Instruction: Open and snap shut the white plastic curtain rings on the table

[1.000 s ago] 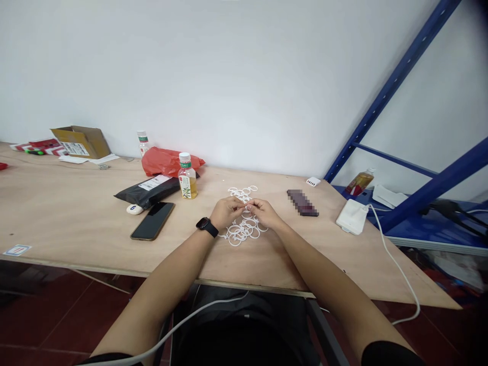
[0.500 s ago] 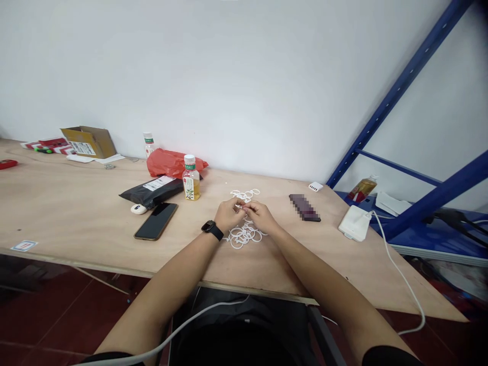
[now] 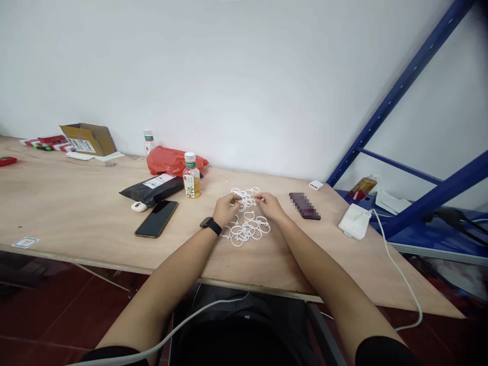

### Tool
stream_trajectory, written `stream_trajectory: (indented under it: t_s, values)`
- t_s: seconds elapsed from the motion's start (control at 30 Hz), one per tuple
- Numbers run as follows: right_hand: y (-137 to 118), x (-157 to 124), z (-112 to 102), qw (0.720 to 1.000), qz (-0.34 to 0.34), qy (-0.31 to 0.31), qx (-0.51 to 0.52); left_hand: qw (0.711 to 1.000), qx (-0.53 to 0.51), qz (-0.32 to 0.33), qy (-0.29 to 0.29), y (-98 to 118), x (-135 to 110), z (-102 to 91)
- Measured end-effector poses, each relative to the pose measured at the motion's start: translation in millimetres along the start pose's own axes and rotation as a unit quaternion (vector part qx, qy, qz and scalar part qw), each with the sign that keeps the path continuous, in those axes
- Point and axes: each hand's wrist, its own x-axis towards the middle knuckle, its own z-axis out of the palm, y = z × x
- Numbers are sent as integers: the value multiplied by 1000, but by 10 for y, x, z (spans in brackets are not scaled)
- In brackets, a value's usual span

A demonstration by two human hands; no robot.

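Observation:
Two clusters of white plastic rings with small tabs lie on the table: a nearer pile (image 3: 244, 233) and a farther pile (image 3: 247, 201). My left hand (image 3: 226, 208), with a black watch on its wrist, is at the left edge of the farther pile. Its thumb and fingers are curled close together beside the rings; what is between them, if anything, is too small to make out. On the other side of that pile is my right hand (image 3: 269, 205), fingers loosely bent and a little apart, with nothing visible in them.
Left of the rings are a drink bottle (image 3: 191, 178), a phone (image 3: 157, 219), a black parcel bag (image 3: 152, 189), a white case (image 3: 139, 207) and a red bag (image 3: 168, 161). To the right are a pixelated dark device (image 3: 304, 206), a white charger (image 3: 354, 221) with cable and a blue rack (image 3: 400, 66).
My hands were together over the rings and have moved apart, the right one to the right and slightly away from me. More of both ring piles shows between them.

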Motion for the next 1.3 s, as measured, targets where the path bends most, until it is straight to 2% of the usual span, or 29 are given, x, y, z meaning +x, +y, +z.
stream_trajectory:
  t_s: [0.13, 0.27, 0.37, 0.47, 0.53, 0.6, 0.8, 0.97, 1.17, 1.3]
  values:
    - [220, 3, 14, 992, -33, -83, -93, 1000, -3, 2, 3, -28, 5, 28]
    - [191, -50, 54, 985, -38, -108, -128, 998, -54, 21, 14, -75, 23, 48]
    - [144, -86, 35, 987, -11, -88, -135, 996, -90, -15, 13, -122, 38, 58]
    - [134, -147, -35, 994, -27, -27, -99, 992, -110, -61, -6, -151, 50, 67]
    - [142, -207, -97, 997, -42, 15, -65, 988, -136, -68, -19, -152, 53, 75]
    - [154, -276, -153, 998, -27, 35, -40, 983, -166, -70, -26, -141, 52, 85]
    - [134, -380, -177, 994, 60, 40, 87, 983, -167, -70, -31, -107, 38, 93]
    - [26, -372, -82, 980, 52, 54, 183, 985, -157, -70, -32, -111, 38, 84]
    - [-145, -428, -55, 981, 43, 48, 182, 973, -210, -89, -38, -126, 57, 102]
    - [-342, -468, -62, 992, -4, 24, 127, 959, -257, -105, -63, -93, 36, 116]
